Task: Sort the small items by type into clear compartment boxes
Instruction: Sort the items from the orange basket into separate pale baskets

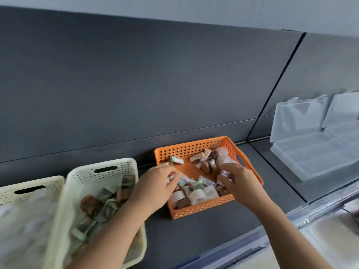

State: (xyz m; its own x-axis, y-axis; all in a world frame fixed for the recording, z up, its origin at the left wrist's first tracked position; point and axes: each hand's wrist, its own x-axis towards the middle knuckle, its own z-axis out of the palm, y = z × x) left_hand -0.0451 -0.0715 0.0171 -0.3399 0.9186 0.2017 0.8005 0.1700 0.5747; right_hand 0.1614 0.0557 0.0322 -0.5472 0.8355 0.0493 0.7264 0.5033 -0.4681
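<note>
The left hand (155, 186) is pinching a green-tipped packet (173, 177) in the orange basket (194, 150); the right hand (236, 178) is curling round a pale packet (225, 174); the clear compartment box (314, 158) is lying open farther right, nearer the right hand.

left hand (153, 188), right hand (236, 178) and both forearms (116, 226) are bare.
</note>
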